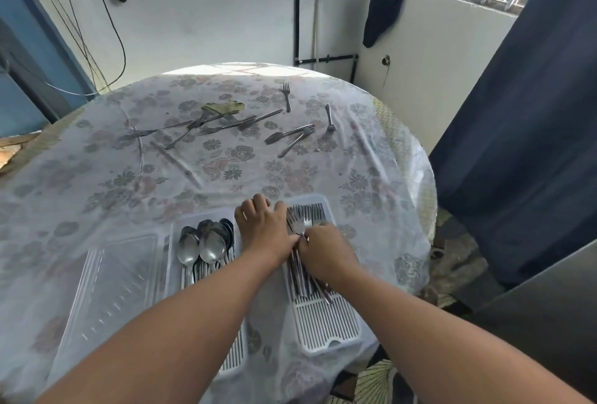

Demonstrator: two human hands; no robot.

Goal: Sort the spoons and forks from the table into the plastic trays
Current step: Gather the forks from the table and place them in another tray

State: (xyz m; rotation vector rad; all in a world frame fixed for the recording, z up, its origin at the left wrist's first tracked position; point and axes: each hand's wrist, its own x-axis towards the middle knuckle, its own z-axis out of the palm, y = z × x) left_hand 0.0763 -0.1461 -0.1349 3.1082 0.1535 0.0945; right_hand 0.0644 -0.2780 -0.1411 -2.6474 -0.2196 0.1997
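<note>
Two white plastic trays lie at the table's near edge. The middle tray (239, 361) holds several spoons (211, 243). The right tray (326, 332) holds a row of forks (310, 211). My right hand (328, 250) pinches the neck of a fork (297, 226) over the stacked handles in the right tray. My left hand (263, 229) lies against that tray's left side, its fingers curled over the far left corner and its thumb meeting my right hand. Several loose forks (289, 135) lie scattered on the far half of the table.
A clear plastic tray or lid (122, 277) sits left of the spoon tray. The round table has a flowered cloth (97, 177) with a torn patch (223, 108) near the far forks. Single forks lie at the back (287, 97) and back right (329, 119). A dark curtain (523, 112) hangs on the right.
</note>
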